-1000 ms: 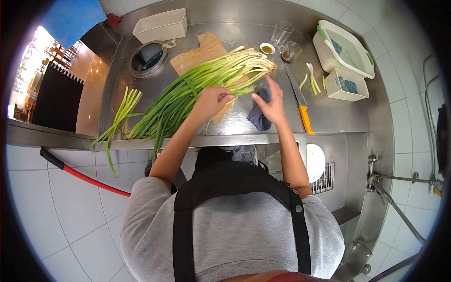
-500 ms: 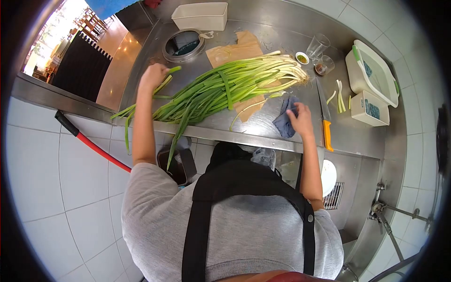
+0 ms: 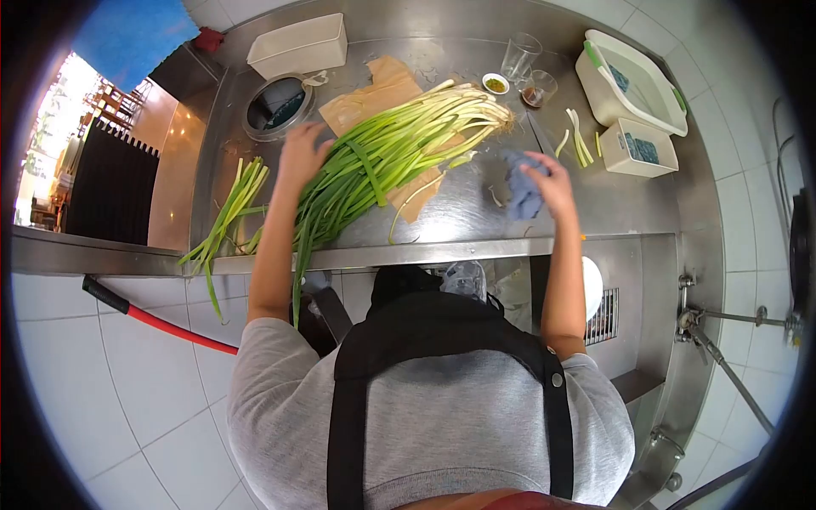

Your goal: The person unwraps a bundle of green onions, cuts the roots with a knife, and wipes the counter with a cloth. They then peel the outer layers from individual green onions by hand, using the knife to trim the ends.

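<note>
My left hand (image 3: pixel 304 153) is at the left side of a large bunch of green onions (image 3: pixel 382 149), its fingers apart. Left of that hand lies a smaller bunch of green onions (image 3: pixel 235 200), its leaves hanging over the counter's front edge. My right hand (image 3: pixel 552 183) has its fingers around the edge of a blue-grey cloth (image 3: pixel 524 189) on the steel counter. Brown paper (image 3: pixel 374 89) lies partly under the large bunch. A knife blade (image 3: pixel 540 132) shows beyond my right hand; my forearm hides most of the rest of it.
A round steel container (image 3: pixel 279 106) and a white bin (image 3: pixel 299 47) stand at the back left. Glasses (image 3: pixel 520 56) and a small sauce dish (image 3: pixel 495 83) are at the back. White tubs (image 3: pixel 631 85) stand at the right, near cut onion stalks (image 3: pixel 580 138). A sink (image 3: pixel 633 306) lies front right.
The view has shifted. My left hand has let go of the smaller bunch and moved right to the large one. My right hand has closed on the cloth.
</note>
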`<state>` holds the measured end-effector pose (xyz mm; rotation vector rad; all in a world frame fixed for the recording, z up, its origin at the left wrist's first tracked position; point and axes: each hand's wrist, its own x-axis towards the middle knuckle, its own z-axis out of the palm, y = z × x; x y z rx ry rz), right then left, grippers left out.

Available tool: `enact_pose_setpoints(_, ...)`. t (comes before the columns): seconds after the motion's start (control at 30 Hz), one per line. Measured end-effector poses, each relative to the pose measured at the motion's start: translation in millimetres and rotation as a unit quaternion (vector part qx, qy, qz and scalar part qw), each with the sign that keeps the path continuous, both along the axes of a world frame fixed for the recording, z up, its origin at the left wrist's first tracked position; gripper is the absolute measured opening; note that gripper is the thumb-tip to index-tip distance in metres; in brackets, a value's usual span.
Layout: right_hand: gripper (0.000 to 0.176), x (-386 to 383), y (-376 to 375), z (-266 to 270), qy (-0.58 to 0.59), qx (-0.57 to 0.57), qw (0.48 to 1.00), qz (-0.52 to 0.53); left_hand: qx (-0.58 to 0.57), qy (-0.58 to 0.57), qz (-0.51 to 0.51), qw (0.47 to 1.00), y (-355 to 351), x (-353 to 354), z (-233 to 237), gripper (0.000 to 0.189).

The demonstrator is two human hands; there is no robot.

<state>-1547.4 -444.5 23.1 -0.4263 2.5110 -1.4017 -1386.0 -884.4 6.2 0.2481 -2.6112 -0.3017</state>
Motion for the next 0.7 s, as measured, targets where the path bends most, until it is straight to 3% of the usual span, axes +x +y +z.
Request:
enact_pose_setpoints(0.07, 0.035, 2.1, 20.7, 25.8, -0.129, -0.307, 0.942, -0.034, 0.045, 0.01, -0.058, 0.997, 55.9, -19.0, 16.0, 0.031)
enact_pose_setpoints(0.1, 0.048, -6.6, 35.9, 17.8, -0.137, -0.407, 0.903, 0.017, 0.08, -0.009, -0.08, 0.994, 80.7, -27.7, 17.8, 0.03)
enact_pose_setpoints(0.17, 0.059, 34.8, 24.4, 45.6, -0.206, -0.617, 0.759, 0.046, 0.088, 0.0, -0.103, 0.991, 127.2, -41.7, 8.0, 0.022)
enact_pose_setpoints(0.2, 0.059, 37.1, 25.3, 37.8, -0.201, -0.616, 0.76, 0.044, 0.089, 0.003, -0.108, 0.99, 143.0, -49.8, 2.4, 0.022)
enact_pose_setpoints(0.27, 0.068, 39.9, 28.9, 13.1, -0.198, -0.693, 0.693, 0.031, 0.068, -0.115, -0.048, 0.99, 164.5, -62.3, -13.3, 0.014)
enact_pose_setpoints(0.3, 0.068, 47.6, 23.0, 16.7, -0.193, -0.694, 0.693, 0.028, 0.068, -0.114, -0.054, 0.99, 166.1, -69.6, -30.0, 0.014)
enact_pose_setpoints(0.37, 0.039, 69.4, 4.1, 25.3, -0.164, -0.568, 0.764, -0.256, -0.048, -0.174, 0.056, 0.982, 163.6, -84.4, -60.7, 0.01)
enact_pose_setpoints(0.5, 0.033, 86.7, 7.6, 9.3, -0.201, -0.639, 0.696, -0.26, 0.002, -0.211, 0.016, 0.977, 151.9, -89.5, -45.4, 0.013)
enact_pose_setpoints(0.57, 0.027, 90.0, 20.8, -5.6, -0.315, -0.676, 0.641, -0.181, 0.102, -0.192, -0.028, 0.976, 145.2, -89.1, -36.2, 0.017)
enact_pose_setpoints(0.7, 0.027, 82.9, 29.1, -20.3, -0.331, -0.648, 0.672, -0.137, 0.185, -0.133, -0.066, 0.971, 140.9, -88.0, -14.8, 0.021)
